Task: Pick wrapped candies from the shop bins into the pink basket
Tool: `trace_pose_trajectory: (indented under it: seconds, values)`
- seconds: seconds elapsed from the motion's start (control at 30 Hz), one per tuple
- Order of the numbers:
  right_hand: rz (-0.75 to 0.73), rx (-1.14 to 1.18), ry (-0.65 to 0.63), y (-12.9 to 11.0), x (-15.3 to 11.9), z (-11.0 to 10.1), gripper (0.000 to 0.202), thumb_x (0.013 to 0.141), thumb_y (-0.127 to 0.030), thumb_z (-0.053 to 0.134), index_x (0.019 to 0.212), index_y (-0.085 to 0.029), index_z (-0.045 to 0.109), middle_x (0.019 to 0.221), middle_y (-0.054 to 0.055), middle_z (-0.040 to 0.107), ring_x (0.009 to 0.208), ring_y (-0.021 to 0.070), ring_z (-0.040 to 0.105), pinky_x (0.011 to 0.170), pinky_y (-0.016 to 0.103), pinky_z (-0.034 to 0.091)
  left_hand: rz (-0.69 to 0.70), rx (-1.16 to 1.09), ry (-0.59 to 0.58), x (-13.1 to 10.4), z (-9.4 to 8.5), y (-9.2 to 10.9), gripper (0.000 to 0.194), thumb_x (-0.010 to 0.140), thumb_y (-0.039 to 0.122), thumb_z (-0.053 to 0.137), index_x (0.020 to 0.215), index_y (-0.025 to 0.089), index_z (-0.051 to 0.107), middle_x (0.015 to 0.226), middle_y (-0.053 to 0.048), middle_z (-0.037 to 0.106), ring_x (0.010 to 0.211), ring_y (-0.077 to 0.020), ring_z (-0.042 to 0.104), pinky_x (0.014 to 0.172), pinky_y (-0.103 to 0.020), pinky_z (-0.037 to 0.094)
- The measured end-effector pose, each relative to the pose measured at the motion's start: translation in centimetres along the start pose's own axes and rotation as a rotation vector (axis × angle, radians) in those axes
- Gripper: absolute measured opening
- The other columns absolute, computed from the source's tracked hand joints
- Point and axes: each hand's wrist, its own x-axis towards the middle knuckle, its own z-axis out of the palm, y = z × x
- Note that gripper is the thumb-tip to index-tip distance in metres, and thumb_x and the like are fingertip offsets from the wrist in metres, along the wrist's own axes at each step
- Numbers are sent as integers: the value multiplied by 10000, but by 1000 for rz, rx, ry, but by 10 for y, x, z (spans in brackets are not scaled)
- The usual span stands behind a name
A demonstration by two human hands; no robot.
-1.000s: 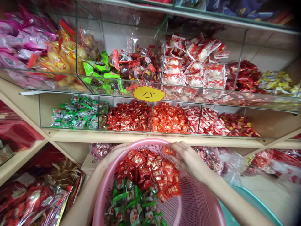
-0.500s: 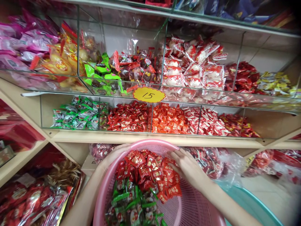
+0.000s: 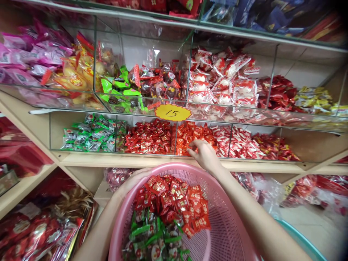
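A pink mesh basket (image 3: 174,167) holds dark red candies (image 3: 167,197), orange-red candies (image 3: 196,210) and green-trimmed candies (image 3: 152,239). My left hand (image 3: 138,177) lies against the basket's upper left rim, its fingers partly hidden. Above the far rim, my right hand (image 3: 202,152) is at the front of the shelf compartment with orange-red candies (image 3: 185,136). Its fingers are curved, with thumb and fingertips near each other; whether anything is between them is too small to tell.
Glass dividers separate green, red and red-white candies (image 3: 239,141) on the low shelf. A yellow "15" tag (image 3: 173,112) hangs above. Bagged goods (image 3: 32,232) fill the lower left. A teal tub (image 3: 301,237) stands at the lower right.
My right hand has moved from the orange-red candies inside the basket up and forward to the shelf compartment. My left hand stays at the rim. The view has shifted slightly.
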Motion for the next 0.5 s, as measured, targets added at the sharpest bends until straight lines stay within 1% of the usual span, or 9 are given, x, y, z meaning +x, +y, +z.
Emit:
trace_pose_trajectory:
  seconds: [0.1,0.2,0.3,0.4,0.5]
  values:
    - [81,32,-36,7,7,14,168,794,-352,548,768,-194,600,751,52,635,719,176,560,636,267,395,7,-3,-11,-1,0,1,364,576,386,692,894,211,714,1077,-26,677,1152,-261,506,1005,-303,346]
    - [148,158,-45,13,5,23,156,774,-329,553,714,-194,601,682,26,635,631,151,561,591,247,385,18,-1,-30,-2,-1,1,347,575,392,684,877,223,717,1081,-13,675,1156,-252,502,1010,-293,340]
    - [185,246,-20,14,3,25,150,757,-305,551,666,-194,596,620,8,619,582,139,552,564,234,375,21,13,-33,0,-2,-1,369,590,384,680,922,226,708,1084,-15,674,1157,-249,503,1007,-290,340]
    - [199,254,11,13,1,25,147,748,-287,545,643,-192,583,614,11,614,577,139,545,557,232,368,8,21,-20,1,-3,-2,390,628,386,662,981,222,691,1074,-25,678,1151,-245,509,1004,-292,340]
    - [188,244,37,13,0,25,155,762,-276,517,646,-190,575,632,20,615,591,142,541,569,236,369,14,0,-67,-1,0,5,405,651,413,639,1002,216,683,1090,-31,671,1137,-246,520,992,-295,359]
